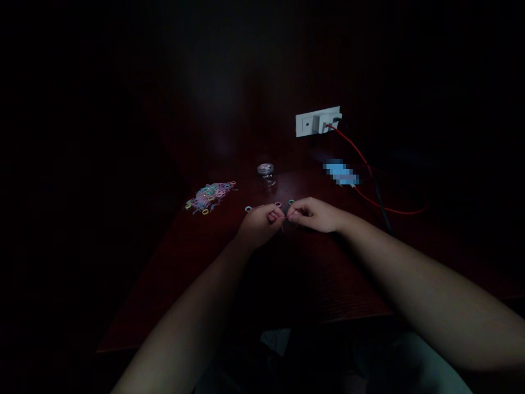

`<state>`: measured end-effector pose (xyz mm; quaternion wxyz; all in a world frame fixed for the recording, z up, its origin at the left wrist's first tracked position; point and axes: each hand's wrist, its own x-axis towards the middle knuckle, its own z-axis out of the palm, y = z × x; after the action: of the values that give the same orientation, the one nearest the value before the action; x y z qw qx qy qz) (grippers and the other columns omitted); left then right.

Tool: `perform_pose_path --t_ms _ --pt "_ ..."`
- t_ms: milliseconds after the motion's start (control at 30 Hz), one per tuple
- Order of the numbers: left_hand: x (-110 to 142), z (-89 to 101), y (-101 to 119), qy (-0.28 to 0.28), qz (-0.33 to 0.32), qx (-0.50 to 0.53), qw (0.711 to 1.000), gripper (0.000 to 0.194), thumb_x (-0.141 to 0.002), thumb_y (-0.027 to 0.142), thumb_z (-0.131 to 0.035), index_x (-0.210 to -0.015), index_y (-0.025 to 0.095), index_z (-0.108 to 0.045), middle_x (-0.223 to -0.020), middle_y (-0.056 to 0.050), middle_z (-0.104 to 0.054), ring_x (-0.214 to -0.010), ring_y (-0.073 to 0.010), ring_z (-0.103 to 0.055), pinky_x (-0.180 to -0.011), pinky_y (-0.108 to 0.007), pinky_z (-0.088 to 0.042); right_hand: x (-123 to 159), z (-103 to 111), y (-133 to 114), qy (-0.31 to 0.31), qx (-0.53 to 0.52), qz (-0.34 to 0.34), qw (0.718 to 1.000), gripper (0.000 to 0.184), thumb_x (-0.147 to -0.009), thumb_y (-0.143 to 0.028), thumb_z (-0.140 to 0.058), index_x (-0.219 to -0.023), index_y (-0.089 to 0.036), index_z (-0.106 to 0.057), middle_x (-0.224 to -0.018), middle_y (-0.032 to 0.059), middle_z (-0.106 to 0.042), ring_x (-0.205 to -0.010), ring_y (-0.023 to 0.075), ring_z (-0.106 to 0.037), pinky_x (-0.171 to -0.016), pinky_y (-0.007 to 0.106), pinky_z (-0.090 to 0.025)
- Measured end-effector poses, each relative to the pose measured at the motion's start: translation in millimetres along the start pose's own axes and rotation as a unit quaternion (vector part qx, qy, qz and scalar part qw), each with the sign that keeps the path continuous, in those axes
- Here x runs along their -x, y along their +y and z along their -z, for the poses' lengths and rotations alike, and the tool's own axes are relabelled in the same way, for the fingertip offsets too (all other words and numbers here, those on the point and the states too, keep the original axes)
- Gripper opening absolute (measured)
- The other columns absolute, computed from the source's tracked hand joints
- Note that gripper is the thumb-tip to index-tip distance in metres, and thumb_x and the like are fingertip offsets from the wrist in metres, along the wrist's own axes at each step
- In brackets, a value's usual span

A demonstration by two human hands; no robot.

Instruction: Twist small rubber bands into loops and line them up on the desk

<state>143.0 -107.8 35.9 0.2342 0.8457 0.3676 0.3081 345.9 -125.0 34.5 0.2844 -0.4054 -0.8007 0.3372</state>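
My left hand [262,223] is closed in a pinch, and a thin pale strand [283,229] hangs down from its fingertips. My right hand [314,214] pinches too, its fingertips almost meeting those of the left; what lies between them is too small and dim to make out. Just beyond the hands, small rings lie on the dark red table: a light blue ring [248,209] by the left hand, a pink ring [278,204] in the middle, and a green ring [291,202] by the right fingers.
To the left is a pile [211,196] of colourful rings and thin strands. A small clear jar with a patterned lid [266,169] stands at the back. On the right lies a blurred-out blue object [341,172] with a red cable [353,143] running to a wall socket [305,124].
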Motion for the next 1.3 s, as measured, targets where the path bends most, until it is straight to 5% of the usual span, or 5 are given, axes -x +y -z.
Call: perform_pose_path --t_ms 333,567,933,1300 --pt "1 0.0 1 -0.006 -0.015 -0.029 0.999 0.008 -0.079 0.022 -0.057 -0.076 0.019 -0.064 -0.067 0.002 -0.064 -0.061 -0.0104 -0.055 -0.059 -0.022 -0.042 1 6 1 0.023 0.121 -0.004 0.992 0.017 -0.082 -0.029 -0.052 -0.076 -0.015 -0.061 -0.064 -0.0006 -0.057 -0.057 0.0102 -0.046 -0.055 0.023 -0.032" --pt "-2 4.5 -15 -0.003 -0.045 -0.108 0.993 0.016 -0.075 0.019 -0.061 -0.090 0.021 -0.066 -0.087 -0.001 -0.067 -0.080 -0.0151 -0.059 -0.075 -0.027 -0.046 2 13 6 0.018 0.225 -0.059 0.972 0.017 -0.079 -0.027 -0.055 -0.078 -0.016 -0.068 -0.074 0.0044 -0.067 -0.065 0.0141 -0.055 -0.062 0.026 -0.037" --pt "-2 4.1 -18 -0.023 -0.046 -0.140 0.989 0.021 -0.076 0.025 -0.062 -0.097 0.023 -0.067 -0.098 -0.002 -0.067 -0.092 -0.0191 -0.059 -0.085 -0.032 -0.046 -1 14 10 0.055 0.246 -0.085 0.964 0.019 -0.080 -0.027 -0.058 -0.082 -0.018 -0.074 -0.084 0.0051 -0.073 -0.075 0.0168 -0.064 -0.071 0.026 -0.043" --pt "0 4.1 -13 -0.031 -0.054 -0.149 0.987 0.018 -0.078 0.027 -0.063 -0.095 0.023 -0.067 -0.106 -0.003 -0.065 -0.100 -0.0205 -0.058 -0.092 -0.035 -0.043 1 9 4 0.015 0.209 -0.094 0.973 0.014 -0.071 -0.026 -0.064 -0.081 -0.018 -0.070 -0.075 0.0013 -0.068 -0.067 0.0136 -0.059 -0.064 0.024 -0.042"
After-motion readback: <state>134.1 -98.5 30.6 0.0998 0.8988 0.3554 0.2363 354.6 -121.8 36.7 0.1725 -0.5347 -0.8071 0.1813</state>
